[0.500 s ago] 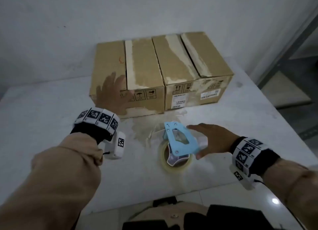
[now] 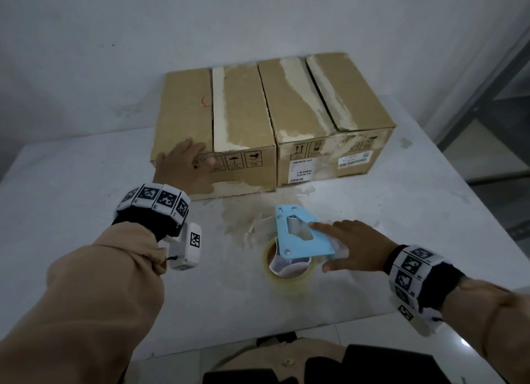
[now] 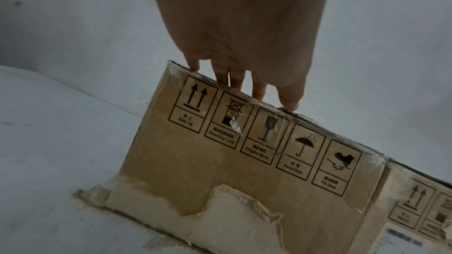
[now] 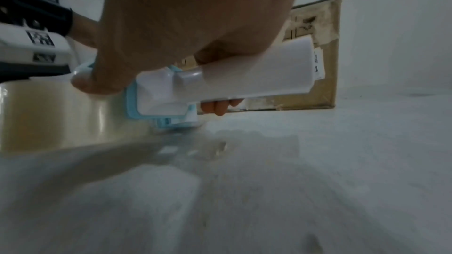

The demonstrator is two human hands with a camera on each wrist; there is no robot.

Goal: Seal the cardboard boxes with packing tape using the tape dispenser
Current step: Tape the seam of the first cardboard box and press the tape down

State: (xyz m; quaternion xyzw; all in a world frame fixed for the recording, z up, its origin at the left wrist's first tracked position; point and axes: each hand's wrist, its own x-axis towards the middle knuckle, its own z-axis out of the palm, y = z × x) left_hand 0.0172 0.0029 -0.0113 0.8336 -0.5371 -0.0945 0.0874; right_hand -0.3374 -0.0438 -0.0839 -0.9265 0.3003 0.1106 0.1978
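Right hand (image 2: 357,244) curled around tape dispenser (image 2: 298,234) handle on table, left hand (image 2: 183,165) flat atop left cardboard box (image 2: 229,119)

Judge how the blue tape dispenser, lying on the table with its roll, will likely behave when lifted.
The tape dispenser looks like rigid plastic, so probably stiff. Its tape roll is bulky, likely making that end heavier. The right hand wraps the smooth white handle; possibly slippery.

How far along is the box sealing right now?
Done: nothing fresh; both box tops show only torn old tape marks. In hand: the right hand grips the tape dispenser on the table; the left hand rests on the left box. Left: taping it and the right box.
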